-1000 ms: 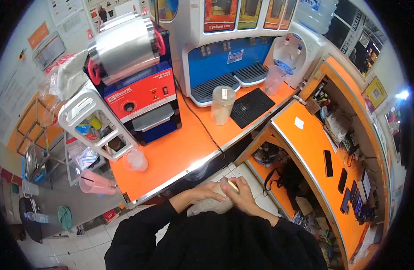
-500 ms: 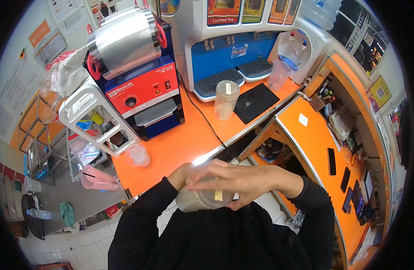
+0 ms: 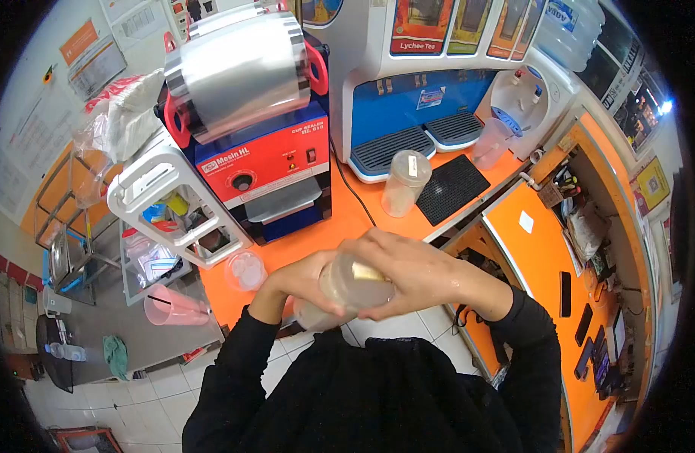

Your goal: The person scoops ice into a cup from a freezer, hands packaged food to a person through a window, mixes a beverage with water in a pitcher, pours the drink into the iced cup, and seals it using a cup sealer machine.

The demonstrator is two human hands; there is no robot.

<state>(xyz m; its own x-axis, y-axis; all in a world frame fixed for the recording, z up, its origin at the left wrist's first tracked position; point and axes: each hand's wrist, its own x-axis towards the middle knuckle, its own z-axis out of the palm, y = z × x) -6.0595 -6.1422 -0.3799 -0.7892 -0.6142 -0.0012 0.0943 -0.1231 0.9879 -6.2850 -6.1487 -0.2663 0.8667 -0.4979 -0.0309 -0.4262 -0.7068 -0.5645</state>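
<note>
- Sleeves in black ran up both forearms from the bottom of the view, elbows out to the sides, and converged in front of the black-clad torso.
- Left hand was wrapped round the side of a translucent jar, thumb lying along the near side; most of its fingers were hidden behind the jar.
- Right hand arched over the jar's other end from the right, wrist bent inward, fingers reaching across and thumb low near the rim; both hands were holding the jar. The fingertips were hard to make out.
- The jar was tilted between the two palms, in front of the torso; a yellowish label showed beneath the right hand, its print unreadable. The hands covered much of the jar, and its contents could not be told.
- Beyond, on the orange counter, a clear cup stood to the left, and a second jar stood beside a black mat.
- Farther back stood a red-and-blue cup sealer, its film roll washed out by glare, and a drink dispenser, its top cut off by the frame.
</note>
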